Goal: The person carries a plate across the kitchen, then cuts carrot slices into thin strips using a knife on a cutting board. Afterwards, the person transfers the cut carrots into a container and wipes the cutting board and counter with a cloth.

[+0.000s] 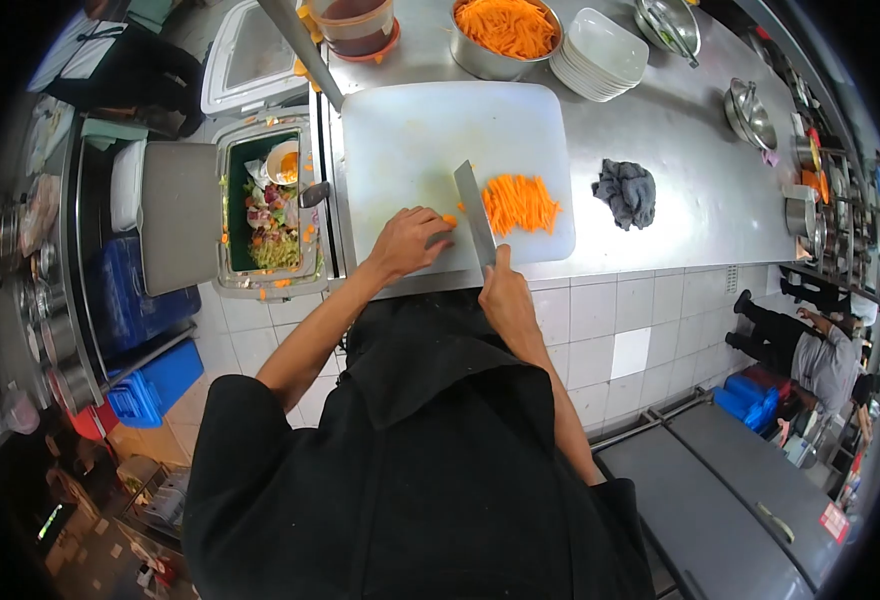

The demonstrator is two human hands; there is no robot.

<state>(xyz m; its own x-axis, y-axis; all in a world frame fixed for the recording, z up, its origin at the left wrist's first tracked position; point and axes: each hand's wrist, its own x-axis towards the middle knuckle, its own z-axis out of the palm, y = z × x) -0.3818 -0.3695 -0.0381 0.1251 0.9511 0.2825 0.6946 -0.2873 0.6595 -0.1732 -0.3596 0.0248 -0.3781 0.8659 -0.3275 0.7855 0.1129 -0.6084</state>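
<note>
Scraps (pixel 278 222) of leaf and peel fill a green-lined bin (pixel 222 235) at the far left, its pale rim flecked with orange. Next, a clear tub (pixel 352 32) of dark red-brown stuff stands behind the corner of the board (pixel 400 125), a smooth white slab with rounded corners and a faint yellow stain.

On the board's near part, the left hand (pixel 410 243) lies low with fingers bent and held together beside a small piece of carrot (pixel 449 220); whether it pinches the piece I cannot tell. Just to the right stands the knife (pixel 473 205), its flat grey blade broad and blunt-ended, slanting between carrot and strips. The right hand (pixel 507 300) is wrapped around its handle at the board's near edge.

The step looks like slicing carrot into strips, well along given how little lies by the left fingers. Another cut would seem to call for fingertips tucked back, a steady hold on that short piece and a straight stroke.

Behind the board, a round steel bowl (pixel 495 68) is heaped with fine, ragged orange shreds. The strips (pixel 522 205) on the board are thin, straight and moist-looking, lying roughly side by side. Further right come stacked white dishes (pixel 605 50), glossy with rounded corners, and a crumpled dark grey cloth (pixel 625 193) on the brushed-metal counter (pixel 680 230).
</note>
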